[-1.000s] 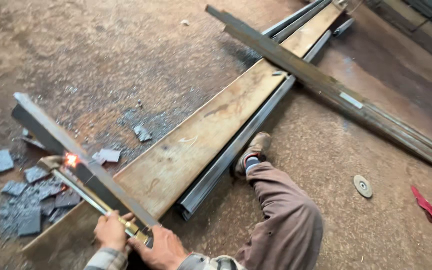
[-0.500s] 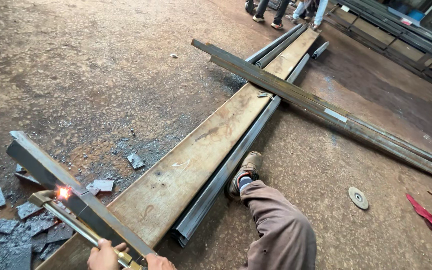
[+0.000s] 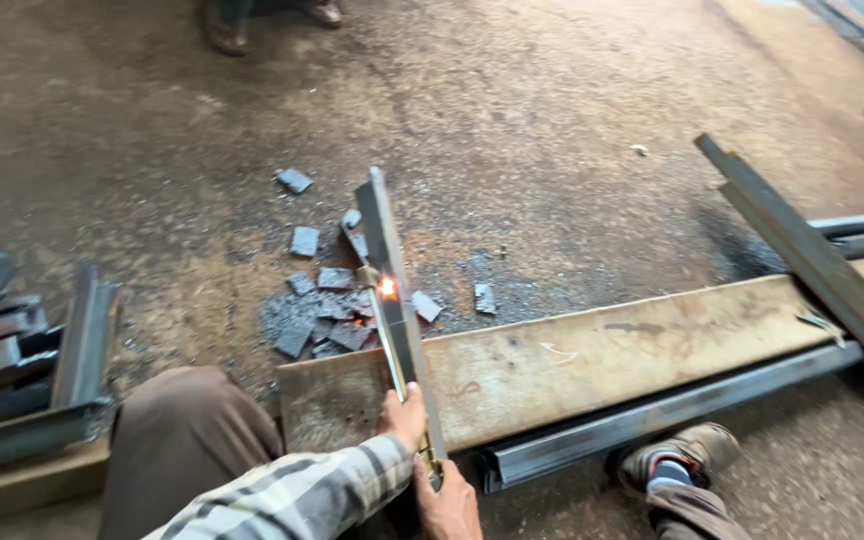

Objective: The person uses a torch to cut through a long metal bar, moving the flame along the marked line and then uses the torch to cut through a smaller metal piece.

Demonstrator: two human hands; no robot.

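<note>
Several small grey square steel offcuts (image 3: pixel 322 318) lie scattered on the rough concrete floor (image 3: pixel 512 120) just beyond the near end of a long rusty flat steel plate (image 3: pixel 592 365), which runs from lower centre off to the right. A dark steel channel (image 3: pixel 652 418) lies along the plate's near edge, and a long grey angle bar (image 3: pixel 812 262) crosses the plate's far right end. At the left edge sits a stack of short dark steel channel pieces (image 3: pixel 42 375). Someone else's feet (image 3: pixel 252 15) stand at the top of the view, well apart from the work.

A narrow grey steel angle bar (image 3: pixel 392 290) lies across the plate's left end, its far end reaching out over the offcuts. A slim brass-coloured cutting torch (image 3: pixel 384 335) runs alongside it, and a bright orange flame (image 3: pixel 387 288) burns at the torch tip against the bar. The left hand (image 3: pixel 404 418) is closed around the torch shaft on the plate; the right hand (image 3: pixel 447 500) grips the torch's rear end near the bottom edge. A plaid sleeve (image 3: pixel 302 495) covers the left forearm, a bent knee in brown trousers (image 3: pixel 187 440) sits left of it, and a worn shoe (image 3: pixel 677 455) rests beside the channel.

Open floor spreads beyond the offcuts; the channel stack hems the left side.
</note>
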